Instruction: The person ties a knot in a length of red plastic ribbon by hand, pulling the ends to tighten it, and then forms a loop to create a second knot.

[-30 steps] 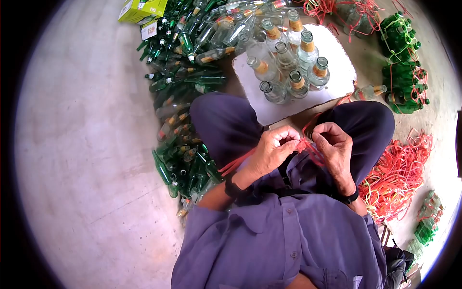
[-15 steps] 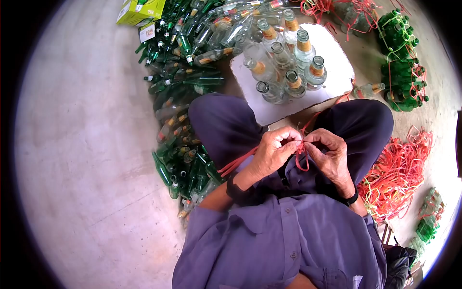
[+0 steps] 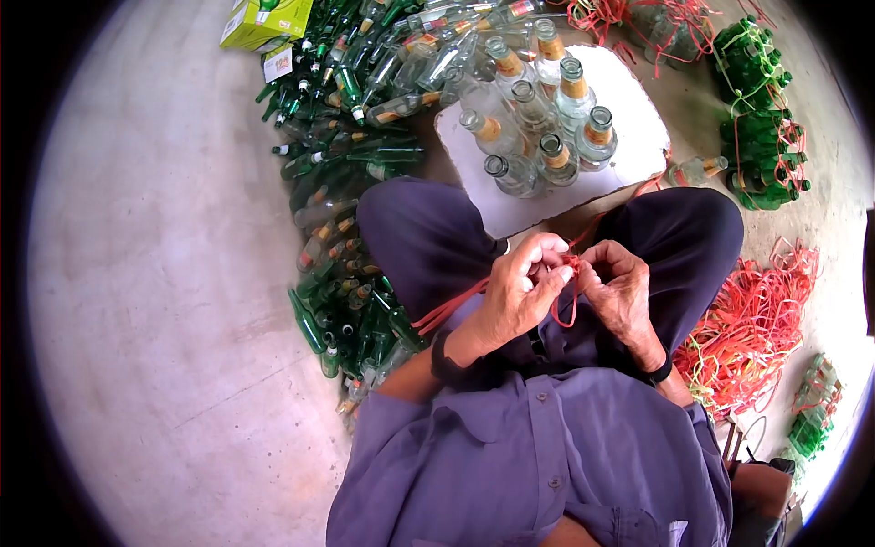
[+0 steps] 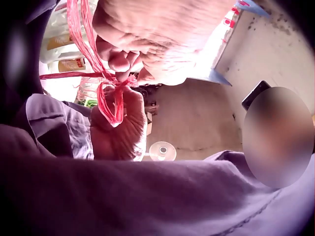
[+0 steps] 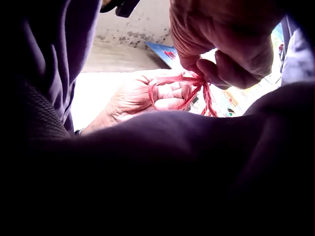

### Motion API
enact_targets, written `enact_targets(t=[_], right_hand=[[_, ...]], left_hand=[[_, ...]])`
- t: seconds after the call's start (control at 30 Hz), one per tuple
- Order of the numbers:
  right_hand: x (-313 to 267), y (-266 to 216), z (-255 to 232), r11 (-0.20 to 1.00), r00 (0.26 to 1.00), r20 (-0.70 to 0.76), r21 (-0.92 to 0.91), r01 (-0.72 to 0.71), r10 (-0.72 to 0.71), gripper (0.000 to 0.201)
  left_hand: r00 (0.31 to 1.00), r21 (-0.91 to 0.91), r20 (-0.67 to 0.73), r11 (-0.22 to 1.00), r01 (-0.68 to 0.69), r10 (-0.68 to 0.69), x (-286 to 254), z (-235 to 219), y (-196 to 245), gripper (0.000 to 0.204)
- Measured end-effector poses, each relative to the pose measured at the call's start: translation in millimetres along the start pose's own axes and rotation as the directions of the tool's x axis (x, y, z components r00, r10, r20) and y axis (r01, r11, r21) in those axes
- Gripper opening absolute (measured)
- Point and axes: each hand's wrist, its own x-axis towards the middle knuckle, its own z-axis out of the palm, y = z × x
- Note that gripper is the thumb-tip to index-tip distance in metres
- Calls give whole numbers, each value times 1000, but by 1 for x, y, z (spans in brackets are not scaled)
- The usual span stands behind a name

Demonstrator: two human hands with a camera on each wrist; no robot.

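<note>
Over the lap, my left hand [image 3: 518,292] pinches red plastic twine [image 3: 575,310] between thumb and fingers. Right beside it, my right hand [image 3: 622,290] pinches the same twine, fingertips close to those of the left. A small loop of twine [image 4: 118,110] hangs below the bunched strands in the left wrist view. Loose strands [image 3: 447,308] trail out past the left wrist. In the right wrist view the twine loop [image 5: 170,79] lies across the left palm, and the right fingertips meet at its gathered end. Several clear glass bottles [image 3: 574,105] stand upright on a white board [image 3: 629,100] beyond the knees.
Many green and clear bottles [image 3: 351,87] lie heaped along the left side. A tangle of red twine [image 3: 756,337] lies on the floor at right. Tied green bottles [image 3: 761,150] stand beyond it. A yellow-green carton [image 3: 266,23] sits at the top left.
My right hand has come in a little toward the left hand, and the twine loop now hangs down between them. A brownish shape has appeared at the lower right. The bottles stay put.
</note>
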Motion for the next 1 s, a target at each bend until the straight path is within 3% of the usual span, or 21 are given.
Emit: enact_targets(t=[0.13,0.2,0.3,0.37,0.43,0.5,0.63,0.67,0.7,0.77,0.9,1.0], right_hand=[[0,-5,3,999,999,29,-11,45,-44,7],[-1,-17,5,988,991,127,143,-64,45,7],[-1,-13,5,984,986,149,151,-97,75,7],[-1,-7,5,977,979,166,156,-148,122,7],[1,-2,6,990,993,76,98,-100,93,8],[2,-4,5,984,990,79,127,-127,118,10],[5,-4,1,943,963,123,208,-261,240,12],[7,3,-2,943,963,123,207,-262,240,12],[11,9,-5,921,965,88,290,-261,246,12],[15,16,-10,885,960,-3,388,-257,280,10],[10,9,-11,901,983,-31,405,-154,182,18],[3,-5,-11,935,992,52,329,-129,118,19]], left_hand=[[995,61,40,994,-92,90,0,1,1,9],[986,226,-7,961,-160,166,3,2,-1,9],[965,334,21,908,-255,263,4,0,4,7],[945,301,24,899,-318,326,6,-1,1,8],[921,269,24,884,-381,389,3,-2,-4,8],[989,38,5,988,-147,146,-3,-1,-8,9],[990,-32,8,989,-142,142,-3,-3,-16,9],[994,-121,-9,987,-109,109,-4,-3,-18,7],[997,-209,-23,975,-78,75,-4,-3,-19,5],[997,-221,-52,972,-74,64,-3,-10,-19,5],[998,-241,-66,970,-27,12,0,-18,-11,5],[999,-256,-35,966,27,-37,1,-15,-5,6]])
